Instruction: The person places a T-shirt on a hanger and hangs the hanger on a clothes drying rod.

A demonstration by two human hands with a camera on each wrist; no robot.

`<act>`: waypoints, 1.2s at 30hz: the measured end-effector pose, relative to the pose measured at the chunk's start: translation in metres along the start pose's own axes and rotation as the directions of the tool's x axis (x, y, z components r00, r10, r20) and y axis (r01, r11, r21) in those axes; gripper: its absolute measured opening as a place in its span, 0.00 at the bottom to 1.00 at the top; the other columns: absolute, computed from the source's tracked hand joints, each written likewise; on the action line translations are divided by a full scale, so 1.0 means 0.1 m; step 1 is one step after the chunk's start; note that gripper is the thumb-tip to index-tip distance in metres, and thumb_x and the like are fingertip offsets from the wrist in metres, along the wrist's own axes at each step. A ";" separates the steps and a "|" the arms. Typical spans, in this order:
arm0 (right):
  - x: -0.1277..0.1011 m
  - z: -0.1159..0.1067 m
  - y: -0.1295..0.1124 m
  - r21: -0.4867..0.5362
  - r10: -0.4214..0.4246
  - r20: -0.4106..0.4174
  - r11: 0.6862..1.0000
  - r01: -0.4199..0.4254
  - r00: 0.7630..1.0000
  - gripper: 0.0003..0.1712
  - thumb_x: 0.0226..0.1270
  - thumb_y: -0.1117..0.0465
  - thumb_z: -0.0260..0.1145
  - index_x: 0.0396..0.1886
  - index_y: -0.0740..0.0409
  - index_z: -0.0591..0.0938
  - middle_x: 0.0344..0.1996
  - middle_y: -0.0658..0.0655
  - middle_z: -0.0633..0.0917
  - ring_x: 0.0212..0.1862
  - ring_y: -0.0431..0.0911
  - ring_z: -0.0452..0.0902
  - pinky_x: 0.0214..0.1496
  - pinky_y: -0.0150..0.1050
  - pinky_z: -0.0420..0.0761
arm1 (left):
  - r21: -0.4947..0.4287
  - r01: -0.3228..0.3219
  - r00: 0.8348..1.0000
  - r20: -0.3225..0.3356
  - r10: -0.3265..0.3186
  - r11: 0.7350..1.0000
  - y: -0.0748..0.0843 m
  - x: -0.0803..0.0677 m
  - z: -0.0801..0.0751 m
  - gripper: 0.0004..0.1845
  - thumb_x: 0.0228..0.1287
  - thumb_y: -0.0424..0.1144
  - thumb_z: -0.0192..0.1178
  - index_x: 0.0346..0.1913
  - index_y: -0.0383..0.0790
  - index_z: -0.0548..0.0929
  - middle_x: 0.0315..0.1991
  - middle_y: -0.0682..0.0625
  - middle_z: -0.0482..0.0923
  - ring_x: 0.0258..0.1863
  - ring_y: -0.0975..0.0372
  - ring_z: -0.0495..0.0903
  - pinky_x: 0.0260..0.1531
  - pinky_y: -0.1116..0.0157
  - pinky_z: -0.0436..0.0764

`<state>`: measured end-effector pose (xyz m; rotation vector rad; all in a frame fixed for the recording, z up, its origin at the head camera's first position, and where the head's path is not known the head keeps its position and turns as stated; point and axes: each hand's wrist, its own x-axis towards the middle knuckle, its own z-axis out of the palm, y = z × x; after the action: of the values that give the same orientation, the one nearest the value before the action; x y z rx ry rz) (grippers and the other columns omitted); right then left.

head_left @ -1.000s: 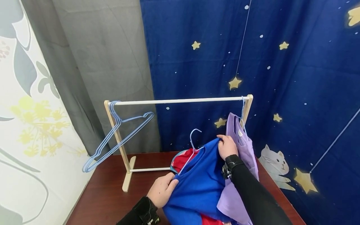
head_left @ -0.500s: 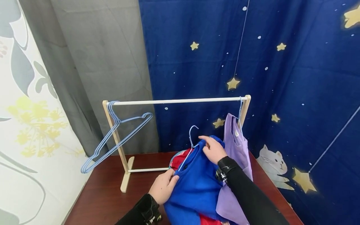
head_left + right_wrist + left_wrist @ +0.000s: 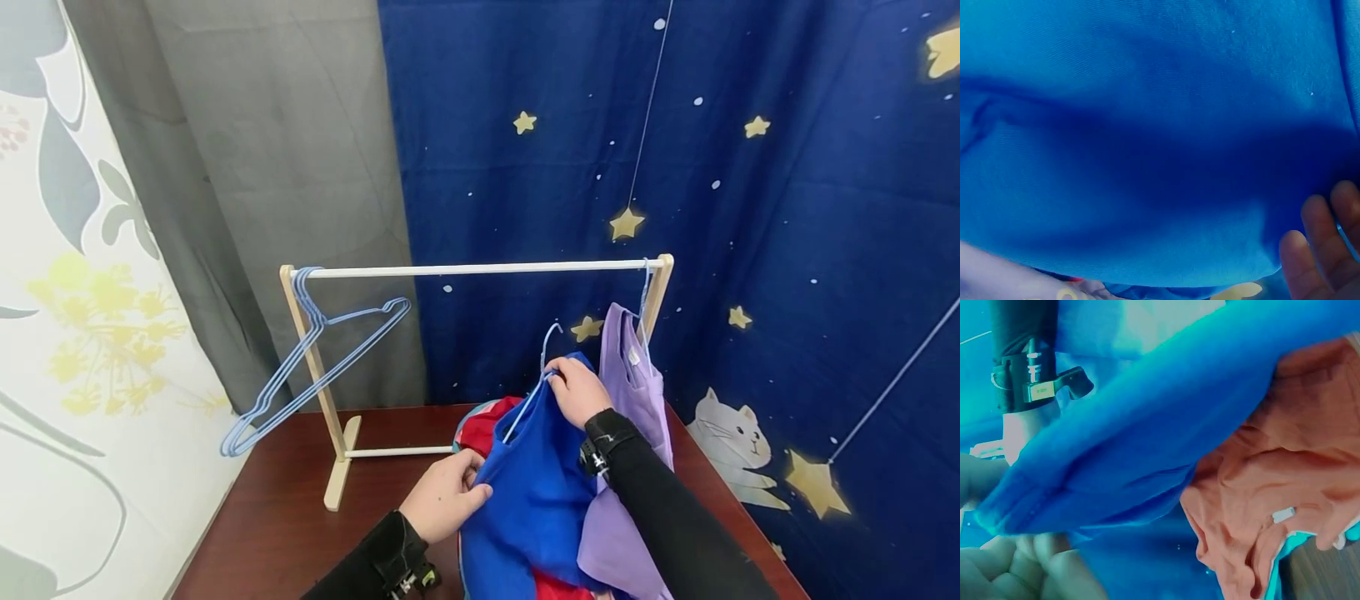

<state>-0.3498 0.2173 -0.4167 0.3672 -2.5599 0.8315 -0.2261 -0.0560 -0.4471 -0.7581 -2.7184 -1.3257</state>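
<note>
A blue shirt (image 3: 536,500) hangs partly over a light-blue wire hanger (image 3: 546,343), whose hook rises above the collar. My left hand (image 3: 444,498) pinches the shirt's near edge; in the left wrist view the blue cloth (image 3: 1141,444) runs between thumb and curled fingers. At the hanger's neck, my right hand (image 3: 579,393) grips the hanger together with the collar cloth. The right wrist view is mostly filled by blue fabric (image 3: 1147,156), with several fingertips (image 3: 1319,219) at the lower right. Red clothing (image 3: 480,432) lies behind and below the shirt.
A small rack with a white rail (image 3: 480,269) stands on the brown table (image 3: 247,533). Several bare blue hangers (image 3: 315,367) hang at its left end. A lilac top (image 3: 630,375) hangs at the right end, close beside my right forearm. Curtains stand behind.
My right hand has moved from the shirt's far shoulder to the hanger's neck. The hanger has shifted right and its hook has turned. My left hand has moved slightly right with the shirt's edge.
</note>
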 end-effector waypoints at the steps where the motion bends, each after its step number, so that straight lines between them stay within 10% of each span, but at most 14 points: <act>1: 0.01 -0.02 0.00 0.005 0.008 0.004 1.000 -0.008 1.000 0.10 0.76 0.61 0.57 0.49 0.56 0.82 0.45 0.58 0.83 0.47 0.53 0.77 0.53 0.52 0.75 | -0.006 -0.010 1.000 0.007 0.010 1.000 0.01 0.00 0.00 0.07 0.65 0.43 0.66 0.40 0.47 0.79 0.27 0.57 0.74 0.27 0.65 0.74 0.28 0.65 0.74; 17: 0.17 -0.26 0.00 0.224 0.140 -0.091 0.968 -0.117 0.986 0.16 0.78 0.61 0.52 0.59 0.63 0.75 0.55 0.66 0.81 0.55 0.59 0.77 0.61 0.53 0.71 | -0.394 -0.098 0.981 0.117 0.156 0.914 0.38 0.22 0.16 0.09 0.71 0.41 0.62 0.46 0.39 0.77 0.45 0.50 0.80 0.41 0.63 0.82 0.44 0.64 0.81; 36: 0.33 -0.68 -0.06 0.355 0.193 -0.013 0.918 -0.176 0.981 0.34 0.84 0.51 0.39 0.83 0.53 0.45 0.81 0.58 0.48 0.80 0.53 0.42 0.78 0.50 0.44 | -0.304 -0.221 0.975 -0.066 0.211 0.927 0.87 0.81 0.39 0.07 0.70 0.39 0.64 0.40 0.41 0.78 0.34 0.52 0.70 0.30 0.64 0.72 0.32 0.68 0.71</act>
<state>-0.3554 0.2500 -0.3490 0.2069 -2.4227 1.3610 -0.2527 0.0517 -0.3894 -1.0136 -2.3435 -1.7106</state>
